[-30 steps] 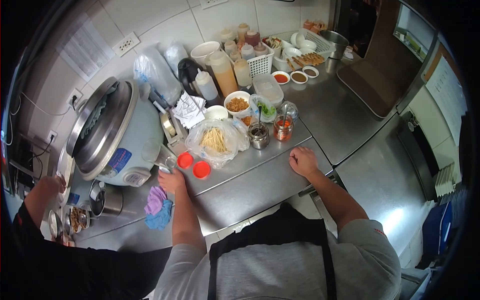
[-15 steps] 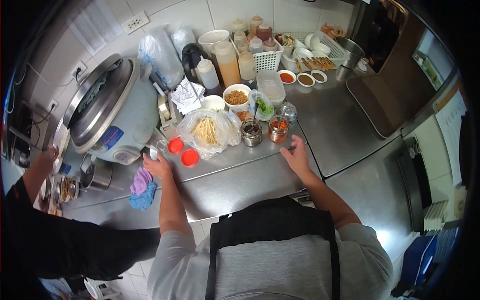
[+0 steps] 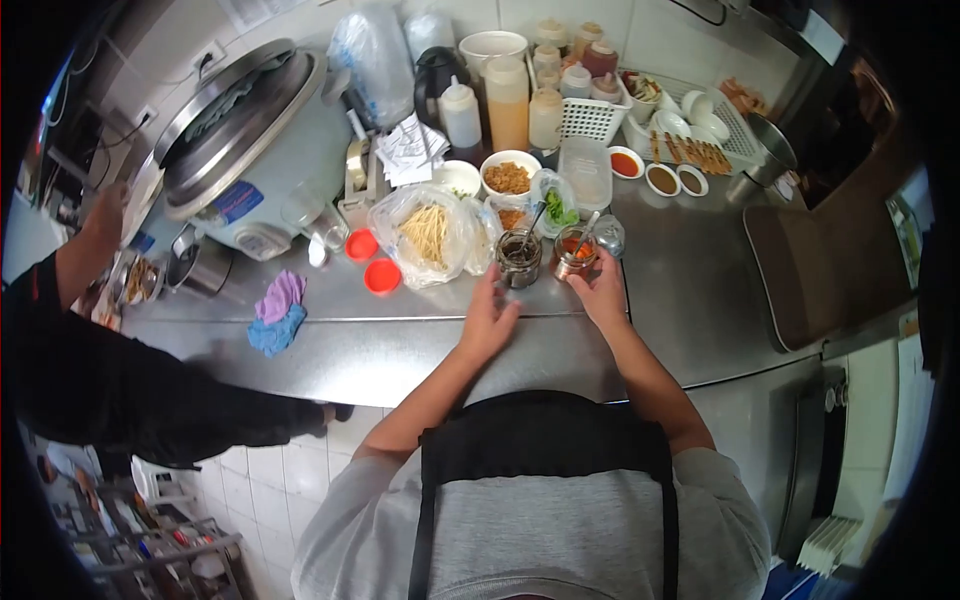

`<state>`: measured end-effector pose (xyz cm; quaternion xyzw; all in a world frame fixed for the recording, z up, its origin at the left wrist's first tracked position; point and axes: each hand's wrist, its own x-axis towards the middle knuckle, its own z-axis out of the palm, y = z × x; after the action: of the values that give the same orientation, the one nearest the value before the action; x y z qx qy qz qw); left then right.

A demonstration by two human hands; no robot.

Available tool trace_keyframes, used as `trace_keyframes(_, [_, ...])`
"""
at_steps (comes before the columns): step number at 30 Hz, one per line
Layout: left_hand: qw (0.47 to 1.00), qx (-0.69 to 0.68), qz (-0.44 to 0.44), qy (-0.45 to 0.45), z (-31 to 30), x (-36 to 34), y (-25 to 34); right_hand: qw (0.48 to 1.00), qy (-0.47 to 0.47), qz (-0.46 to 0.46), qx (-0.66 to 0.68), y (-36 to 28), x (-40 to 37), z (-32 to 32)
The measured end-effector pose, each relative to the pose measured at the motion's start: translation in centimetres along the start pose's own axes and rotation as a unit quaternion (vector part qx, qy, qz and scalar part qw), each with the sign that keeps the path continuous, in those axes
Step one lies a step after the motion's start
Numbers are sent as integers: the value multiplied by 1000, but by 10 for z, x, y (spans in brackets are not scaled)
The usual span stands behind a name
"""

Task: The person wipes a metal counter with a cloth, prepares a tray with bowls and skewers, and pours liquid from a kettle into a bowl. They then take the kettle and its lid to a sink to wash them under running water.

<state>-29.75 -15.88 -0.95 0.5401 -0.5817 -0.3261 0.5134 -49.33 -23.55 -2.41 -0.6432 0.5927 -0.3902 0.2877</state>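
Note:
Two open glass jars with spoons standing in them sit side by side near the middle of the steel counter. My left hand (image 3: 486, 322) is open, fingertips right at the left side of the jar of dark sauce (image 3: 518, 272), thumb held apart. At the other jar, with red contents (image 3: 573, 262), my right hand (image 3: 602, 293) has its thumb at the front and its fingers around the right side. Beside the jars lie a clear bag of pale thin strips (image 3: 425, 238), a bag of chopped greens (image 3: 560, 208) and two red lids (image 3: 382, 277).
A large rice cooker (image 3: 245, 165) stands at the left, near purple and blue cloths (image 3: 277, 312). Squeeze bottles (image 3: 507, 95) and a white basket (image 3: 595, 120) line the back. Small sauce bowls (image 3: 662, 180) sit right of them. A co-worker in black (image 3: 130, 360) is at the left.
My left hand has moved right, from beside the red lids to the dark jar. My right hand has come up to the red jar. The camera view has shifted.

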Motion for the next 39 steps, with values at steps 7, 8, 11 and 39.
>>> trace_keyframes(7, [999, -5, -19, -25, 24, 6, 8, 997, -66, 23, -41, -8, 12, -9])
trace_keyframes(8, [999, -7, -20, -26, 27, 7, 9, 996, -67, 20, -52, -4, 15, -7])
trace_keyframes(11, [999, -13, -11, -28, 30, 11, 5, 995, -69, 14, -65, 0, 16, -8])
trace_keyframes(39, [994, 18, -103, -29, 11, 5, -7, 997, -10, -64, 37, 15, 10, -5])
